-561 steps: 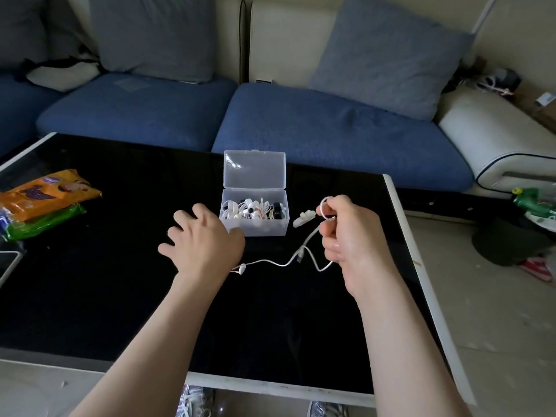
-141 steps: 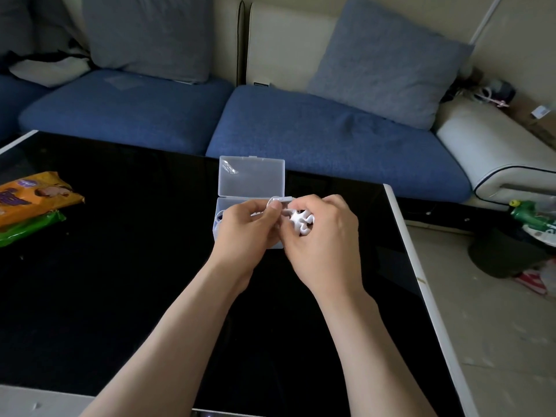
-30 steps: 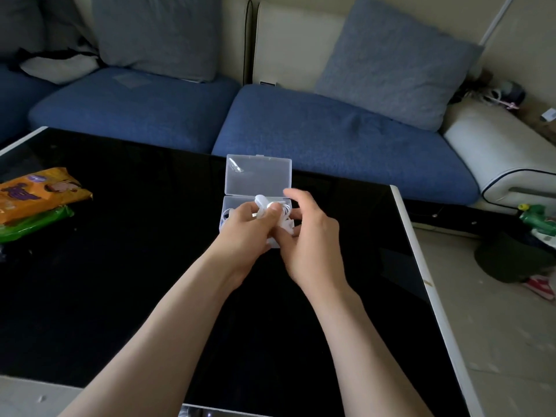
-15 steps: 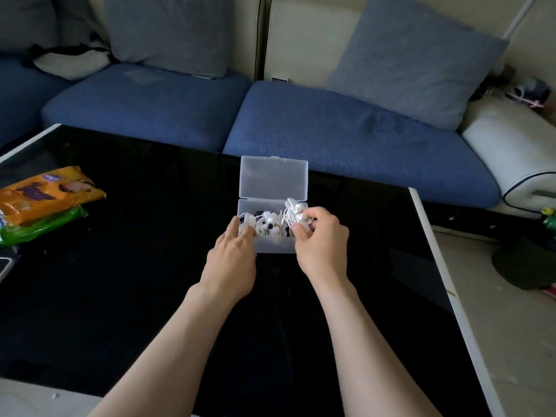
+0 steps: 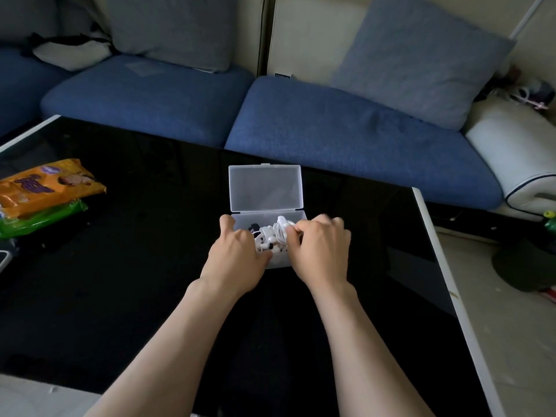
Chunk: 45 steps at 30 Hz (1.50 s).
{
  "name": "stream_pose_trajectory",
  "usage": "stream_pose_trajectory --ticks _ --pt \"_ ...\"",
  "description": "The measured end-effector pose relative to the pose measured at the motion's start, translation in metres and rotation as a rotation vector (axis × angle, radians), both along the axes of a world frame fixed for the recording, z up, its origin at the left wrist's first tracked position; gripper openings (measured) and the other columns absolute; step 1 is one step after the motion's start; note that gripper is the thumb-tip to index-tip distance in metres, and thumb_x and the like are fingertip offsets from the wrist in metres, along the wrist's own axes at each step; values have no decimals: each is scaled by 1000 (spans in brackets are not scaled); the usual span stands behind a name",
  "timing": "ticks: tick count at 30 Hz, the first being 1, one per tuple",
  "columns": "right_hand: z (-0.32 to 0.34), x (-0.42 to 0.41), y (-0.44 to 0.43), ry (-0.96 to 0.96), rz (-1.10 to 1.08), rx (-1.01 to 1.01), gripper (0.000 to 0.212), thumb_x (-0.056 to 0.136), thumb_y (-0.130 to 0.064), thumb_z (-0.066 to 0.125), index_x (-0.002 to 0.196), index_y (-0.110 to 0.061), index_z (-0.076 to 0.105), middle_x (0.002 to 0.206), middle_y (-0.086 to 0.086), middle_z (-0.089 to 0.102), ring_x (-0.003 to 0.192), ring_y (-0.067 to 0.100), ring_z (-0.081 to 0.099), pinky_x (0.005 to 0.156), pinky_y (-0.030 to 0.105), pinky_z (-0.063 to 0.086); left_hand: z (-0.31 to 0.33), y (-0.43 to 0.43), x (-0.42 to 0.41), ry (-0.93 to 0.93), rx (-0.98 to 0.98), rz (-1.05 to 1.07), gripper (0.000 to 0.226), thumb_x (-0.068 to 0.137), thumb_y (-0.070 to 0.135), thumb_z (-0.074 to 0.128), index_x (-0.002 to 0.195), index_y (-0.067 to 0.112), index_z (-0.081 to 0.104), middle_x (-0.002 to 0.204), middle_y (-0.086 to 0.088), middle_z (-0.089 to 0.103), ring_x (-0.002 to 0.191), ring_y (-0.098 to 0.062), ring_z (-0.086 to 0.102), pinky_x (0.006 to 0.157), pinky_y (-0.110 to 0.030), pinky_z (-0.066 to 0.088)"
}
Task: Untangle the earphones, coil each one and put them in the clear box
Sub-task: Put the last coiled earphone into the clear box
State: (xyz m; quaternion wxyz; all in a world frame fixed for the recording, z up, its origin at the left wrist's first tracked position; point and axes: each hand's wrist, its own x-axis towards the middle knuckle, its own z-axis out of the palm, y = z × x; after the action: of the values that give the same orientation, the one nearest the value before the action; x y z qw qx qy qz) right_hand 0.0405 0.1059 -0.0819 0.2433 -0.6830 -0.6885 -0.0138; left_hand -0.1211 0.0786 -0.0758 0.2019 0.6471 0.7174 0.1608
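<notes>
While the head camera looks down over both forearms, I've got the clear box sitting on the black glass table, on the side nearer the sofa. Its lid is open and stands upright behind it.

Left hand first: it's clamped on the left end of the box, with one finger hooked over the far left corner and the thumb against the near wall. That's a firm hold on the box.

Right hand now: the fingers are curled in tight and pinch a coiled white earphone right over the right half of the box. The coil touches the heap below, and I can't tell whether it is fully down inside. The knuckles on the far side are smeared with blur.

Inside the box I see a heap of earphones, mostly white cable and buds with a few black bits toward the back left. I can't count them.

Out at the table's left edge lies an orange snack packet on top of a green packet, well apart from the box. Behind the table, a grey-blue cushion leans on the sofa back at the right, and a white armrest sits at the far right.
</notes>
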Motion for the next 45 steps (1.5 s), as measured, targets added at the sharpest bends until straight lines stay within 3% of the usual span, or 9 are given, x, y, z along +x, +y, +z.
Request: stream_pose_trajectory --ticks 4,8,13,16,17,22,29,36,45 --pt "1 9 4 266 40 -97 12 88 -34 80 93 -24 74 110 0 54 103 20 56 88 28 45 -4 0 -2 5 23 -25 31 99 35 70 85 8 61 136 -16 42 124 -30 59 80 -41 55" --pt "19 9 4 812 48 -361 64 90 -23 74 146 -23 44 132 -12 55 96 -16 52 85 7 38 1 0 -3 -8 -3 -66 25 99 26 71 85 7 63 137 -12 41 120 -34 63 85 -44 57" --pt "34 8 7 1211 -45 -452 88 90 -17 59 167 -30 17 148 -3 59 123 12 62 105 38 48 6 -3 -5 -11 -12 -115 20 100 20 70 86 5 66 149 -8 32 117 -31 64 84 -42 57" --pt "37 15 9 1347 -32 -442 38 89 -19 56 120 -21 34 119 0 68 106 12 67 90 30 56 10 -5 -5 -24 -2 -97 18 99 20 71 90 4 67 148 -7 34 110 -33 66 85 -43 57" --pt "35 15 12 1375 -45 -441 82 91 -25 57 159 -9 13 119 -1 68 107 13 66 91 30 55 11 -6 -5 -36 7 -87 18 98 20 72 96 4 66 145 -6 36 108 -33 65 86 -42 56" --pt "39 14 6 1273 -27 -384 69 77 -82 56 129 -39 64 133 -4 68 124 19 63 112 47 47 17 -10 -1 -192 56 2 63 89 17 84 130 9 37 128 -10 46 113 -32 57 84 -32 43" --pt "44 21 -13 829 -100 -214 20 97 -21 61 99 -23 81 97 -13 75 83 -2 67 72 13 47 35 -11 0 -444 10 75 99 83 16 75 160 34 15 140 -7 33 95 -10 50 74 -24 47" --pt "27 11 -35 242 149 -483 52 114 -35 35 164 -22 33 177 9 10 162 27 14 128 43 20 35 -11 9 -398 -65 181 44 100 37 59 141 27 49 141 -11 45 86 -12 53 64 -25 40" --pt "15 6 -41 -7 146 -718 59 112 -52 10 162 -49 -20 167 -1 -42 157 34 -31 127 61 -16 32 -11 19 -237 -177 266 56 102 34 67 134 0 37 143 -23 27 79 -27 56 73 -35 46"
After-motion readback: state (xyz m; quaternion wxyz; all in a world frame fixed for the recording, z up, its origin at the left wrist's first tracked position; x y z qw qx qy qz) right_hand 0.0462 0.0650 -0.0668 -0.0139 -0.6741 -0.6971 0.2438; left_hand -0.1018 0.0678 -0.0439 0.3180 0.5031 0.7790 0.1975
